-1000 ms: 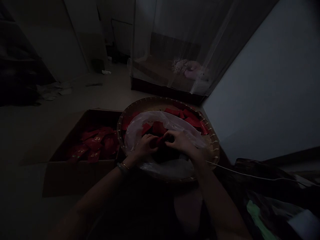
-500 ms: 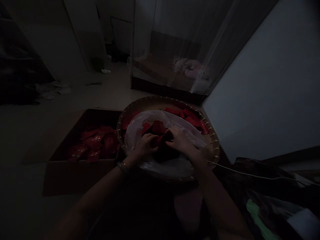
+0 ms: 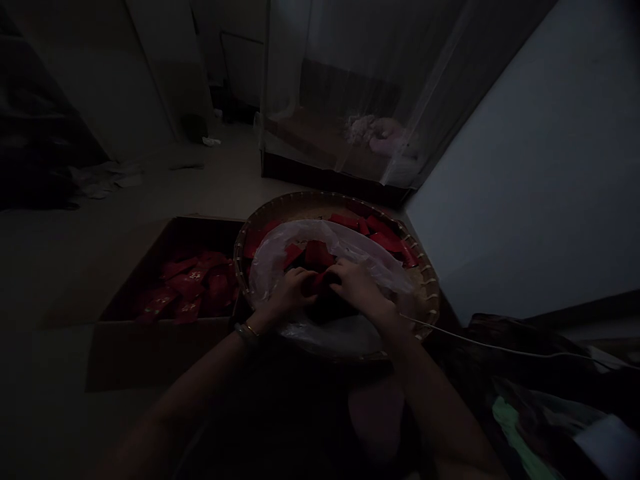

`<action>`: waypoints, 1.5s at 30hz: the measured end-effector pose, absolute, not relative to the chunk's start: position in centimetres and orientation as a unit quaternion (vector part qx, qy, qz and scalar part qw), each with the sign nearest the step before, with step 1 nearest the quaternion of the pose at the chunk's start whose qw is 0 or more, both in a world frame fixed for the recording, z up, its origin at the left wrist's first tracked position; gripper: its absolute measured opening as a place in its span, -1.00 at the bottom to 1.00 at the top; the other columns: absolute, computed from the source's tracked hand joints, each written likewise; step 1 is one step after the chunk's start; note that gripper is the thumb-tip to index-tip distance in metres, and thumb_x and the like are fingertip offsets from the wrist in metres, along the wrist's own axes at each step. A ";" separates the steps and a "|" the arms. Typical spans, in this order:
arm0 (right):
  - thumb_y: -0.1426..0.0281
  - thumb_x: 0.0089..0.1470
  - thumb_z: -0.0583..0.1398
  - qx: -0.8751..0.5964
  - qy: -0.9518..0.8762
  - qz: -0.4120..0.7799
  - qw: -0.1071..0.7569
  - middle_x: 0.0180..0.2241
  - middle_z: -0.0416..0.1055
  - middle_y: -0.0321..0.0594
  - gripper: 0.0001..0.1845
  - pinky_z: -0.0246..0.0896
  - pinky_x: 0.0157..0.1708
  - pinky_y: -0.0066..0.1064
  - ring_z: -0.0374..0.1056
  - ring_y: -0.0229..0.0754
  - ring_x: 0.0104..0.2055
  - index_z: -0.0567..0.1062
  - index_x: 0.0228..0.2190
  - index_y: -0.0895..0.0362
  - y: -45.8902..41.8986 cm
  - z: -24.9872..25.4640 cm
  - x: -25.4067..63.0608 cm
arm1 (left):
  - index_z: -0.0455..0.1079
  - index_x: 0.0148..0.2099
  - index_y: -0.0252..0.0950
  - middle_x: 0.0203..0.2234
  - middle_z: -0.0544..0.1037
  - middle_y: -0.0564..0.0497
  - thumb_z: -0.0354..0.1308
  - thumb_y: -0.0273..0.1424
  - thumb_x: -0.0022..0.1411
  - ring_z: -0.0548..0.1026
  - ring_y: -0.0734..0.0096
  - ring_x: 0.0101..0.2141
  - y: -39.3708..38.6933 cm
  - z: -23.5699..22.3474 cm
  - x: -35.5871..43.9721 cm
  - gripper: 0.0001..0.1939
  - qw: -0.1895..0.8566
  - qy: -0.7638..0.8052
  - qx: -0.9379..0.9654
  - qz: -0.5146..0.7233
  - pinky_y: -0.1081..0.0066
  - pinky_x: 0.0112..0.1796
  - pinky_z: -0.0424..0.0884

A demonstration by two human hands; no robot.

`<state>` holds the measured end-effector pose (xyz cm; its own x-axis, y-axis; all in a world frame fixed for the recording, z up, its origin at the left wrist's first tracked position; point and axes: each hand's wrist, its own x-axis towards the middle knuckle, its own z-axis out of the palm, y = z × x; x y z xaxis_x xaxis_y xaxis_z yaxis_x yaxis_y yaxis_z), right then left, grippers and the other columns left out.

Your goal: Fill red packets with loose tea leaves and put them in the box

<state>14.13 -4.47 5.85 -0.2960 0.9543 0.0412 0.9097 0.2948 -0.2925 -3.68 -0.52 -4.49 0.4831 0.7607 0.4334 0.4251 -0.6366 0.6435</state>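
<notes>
One large round woven bamboo tray [image 3: 431, 283]; open brown cardboard box [image 3: 160, 353] on the floor by its left edge, red gold-printed packets [image 3: 187, 287] piled inside. Translucent plastic bag [image 3: 360, 245] lies open across the tray, reaching its near edge; contents too dark to tell. Loose red packets [image 3: 384, 238] at the tray's far-right edge, more at left edge. Left hand [image 3: 291, 291] and right hand [image 3: 357, 285], fingers curled, pinch a small red piece [image 3: 319, 283] between them over the bag's opening, near tray centre; exact shape unclear.
</notes>
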 end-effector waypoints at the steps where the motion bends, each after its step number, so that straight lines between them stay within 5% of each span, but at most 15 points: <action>1: 0.56 -0.05 0.21 -0.586 -0.795 0.110 0.111 -0.19 0.37 -0.16 -0.69 0.16 -0.12 -0.34 0.31 -0.16 -0.16 0.48 -0.20 0.11 -4.4 5.7 14.1 | 0.37 -0.01 -0.25 -0.21 0.44 -0.08 0.30 -0.39 -0.07 0.43 0.26 -0.21 -0.5 -4.5 -3.7 -0.50 0.233 0.358 0.831 0.358 0.25 -0.18 0.39; 4: 0.58 -0.10 0.23 -0.582 -0.789 0.111 0.161 -0.16 0.35 -0.17 -0.60 0.18 -0.12 -0.34 0.29 -0.17 -0.14 0.44 -0.15 0.13 -4.2 5.5 14.0 | 0.36 0.00 -0.28 -0.20 0.44 -0.10 0.30 -0.41 -0.07 0.43 0.25 -0.19 -0.6 -4.5 -3.8 -0.49 0.236 0.353 0.833 0.355 0.26 -0.18 0.39; 7: 0.56 -0.09 0.24 -0.571 -0.790 0.121 0.187 -0.23 0.38 -0.19 -0.72 0.20 -0.16 -0.35 0.31 -0.19 -0.18 0.48 -0.25 0.14 -4.4 5.6 14.0 | 0.36 0.00 -0.28 -0.20 0.44 -0.10 0.30 -0.41 -0.06 0.43 0.24 -0.18 -0.6 -4.5 -3.8 -0.49 0.237 0.349 0.832 0.359 0.27 -0.19 0.40; 10: 0.50 0.04 0.19 -0.570 -0.795 0.133 0.160 -0.27 0.41 -0.17 -0.85 0.20 -0.15 -0.36 0.32 -0.20 -0.22 0.53 -0.30 0.15 -4.7 5.6 14.0 | 0.35 0.01 -0.25 -0.20 0.45 -0.08 0.29 -0.40 -0.05 0.44 0.25 -0.18 -0.5 -4.6 -3.8 -0.49 0.237 0.347 0.835 0.356 0.27 -0.17 0.39; 14: 0.43 0.15 0.12 -0.573 -0.807 0.114 0.089 -0.24 0.38 -0.11 -0.79 0.18 -0.14 -0.36 0.30 -0.17 -0.18 0.57 -0.28 0.13 -5.0 4.8 13.7 | 0.35 0.01 -0.26 -0.22 0.46 -0.07 0.28 -0.40 -0.04 0.45 0.27 -0.20 -0.3 -4.7 -3.8 -0.50 0.232 0.348 0.845 0.334 0.29 -0.18 0.39; 26: 0.56 -0.11 0.26 -0.621 -0.718 0.228 0.215 -0.34 0.49 -0.25 -0.76 0.22 -0.34 -0.47 0.38 -0.27 -0.37 0.50 -0.30 0.17 -3.5 2.2 13.5 | 0.36 -0.01 -0.27 -0.21 0.49 -0.09 0.28 -0.39 -0.06 0.47 0.23 -0.21 -0.5 -4.4 -3.7 -0.51 0.236 0.358 0.851 0.303 0.29 -0.21 0.40; 37: 0.47 0.12 0.11 -0.595 -0.775 0.183 0.106 -0.27 0.45 -0.11 -0.77 0.18 -0.23 -0.44 0.37 -0.21 -0.23 0.58 -0.36 0.16 -3.5 1.6 13.1 | 0.35 -0.02 -0.34 -0.19 0.49 -0.13 0.27 -0.43 -0.06 0.47 0.20 -0.19 -0.7 -4.0 -3.7 -0.51 0.248 0.378 0.851 0.269 0.27 -0.18 0.40; 42: 0.46 0.05 0.14 -0.587 -0.738 0.268 0.197 -0.29 0.49 -0.20 -0.81 0.24 -0.32 -0.45 0.41 -0.24 -0.33 0.50 -0.25 0.15 -3.9 1.2 13.7 | 0.35 -0.02 -0.33 -0.18 0.48 -0.11 0.26 -0.42 -0.05 0.46 0.24 -0.19 -0.6 -4.0 -3.7 -0.53 0.257 0.379 0.844 0.278 0.31 -0.19 0.38; 45: 0.47 -0.12 0.26 -0.587 -0.702 0.324 0.242 -0.27 0.49 -0.24 -0.62 0.27 -0.42 -0.48 0.41 -0.28 -0.41 0.43 -0.18 0.14 -4.2 0.8 14.3 | 0.36 -0.03 -0.32 -0.19 0.48 -0.10 0.25 -0.38 -0.01 0.45 0.27 -0.21 -0.7 -4.0 -3.6 -0.55 0.262 0.377 0.841 0.287 0.34 -0.22 0.37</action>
<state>14.27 -4.15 0.77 -0.1941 0.9802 -0.0399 0.6667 0.1020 -0.7383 -3.61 -0.74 -3.97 0.5507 0.7846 0.2849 0.4835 -0.5781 0.6573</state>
